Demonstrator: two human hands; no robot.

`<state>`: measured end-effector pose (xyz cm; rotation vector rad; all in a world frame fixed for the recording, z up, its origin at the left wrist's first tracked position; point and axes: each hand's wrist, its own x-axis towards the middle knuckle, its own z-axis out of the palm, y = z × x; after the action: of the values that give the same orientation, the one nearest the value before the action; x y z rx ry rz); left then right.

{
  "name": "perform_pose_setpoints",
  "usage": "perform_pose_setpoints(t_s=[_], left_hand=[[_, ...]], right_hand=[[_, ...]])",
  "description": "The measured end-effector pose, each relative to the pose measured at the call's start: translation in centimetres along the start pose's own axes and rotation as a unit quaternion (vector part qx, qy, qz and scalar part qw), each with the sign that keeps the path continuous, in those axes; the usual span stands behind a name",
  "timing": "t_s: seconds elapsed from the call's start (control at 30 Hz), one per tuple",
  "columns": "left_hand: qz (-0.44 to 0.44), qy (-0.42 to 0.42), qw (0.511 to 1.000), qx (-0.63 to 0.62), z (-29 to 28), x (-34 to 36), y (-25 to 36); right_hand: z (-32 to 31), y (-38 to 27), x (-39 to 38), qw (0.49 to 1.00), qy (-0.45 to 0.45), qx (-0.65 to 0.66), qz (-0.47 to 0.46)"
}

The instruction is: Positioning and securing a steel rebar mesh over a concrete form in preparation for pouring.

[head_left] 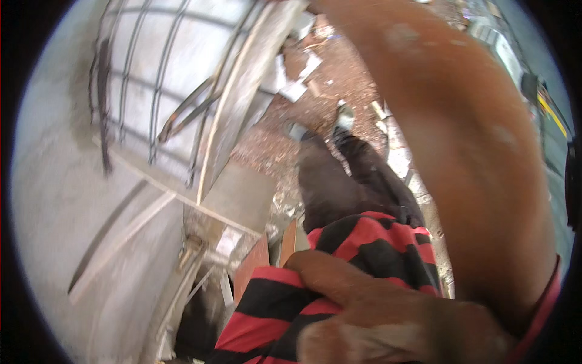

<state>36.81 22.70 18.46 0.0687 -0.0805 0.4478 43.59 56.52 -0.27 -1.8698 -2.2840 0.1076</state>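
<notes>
My left hand [364, 318] lies low in the middle, over my red-and-black striped shirt [270, 297]. Its fingers are curled in on the cloth, which bunches and stretches toward the left. From the right side my right arm [448, 133] crosses up through the picture, large and slightly blurred. The right hand is beyond the top edge, so its fingers do not show. Close to where that arm leaves the picture is the upper end of a pale wooden plank [233, 100], which leans on a metal grille [154, 79].
Pliers-like long handles [191, 112] hang at the grille. Below it, a pale ledge [236, 191] juts from a grey wall [48, 200]. Under my feet [344, 115], reddish rubble and paper scraps [294, 91] cover the ground. A dark opening [200, 321] with boards sits lower left.
</notes>
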Motion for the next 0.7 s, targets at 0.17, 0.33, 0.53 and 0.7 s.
perform_pose_setpoints(t_s=[0.17,0.33,0.53,0.7], left_hand=[[0.071,-0.012,0.997,0.018,1.3,0.4,1.1],[0.078,0.036,0.995,0.057,-3.7,-1.1,2.0],[0.101,-0.001,0.989,0.104,-3.8,-1.6,4.4],[0.130,-0.018,0.982,0.137,-3.8,-2.6,5.7]], right_hand=[[-3.4,-1.3,1.9,0.995,-0.101,-0.023,-0.009],[0.2,-2.2,1.5,0.991,-0.134,-0.019,0.011],[-1.3,-2.8,2.2,0.997,-0.078,0.008,0.006],[-0.3,-4.3,1.5,0.998,-0.014,0.055,0.005]])
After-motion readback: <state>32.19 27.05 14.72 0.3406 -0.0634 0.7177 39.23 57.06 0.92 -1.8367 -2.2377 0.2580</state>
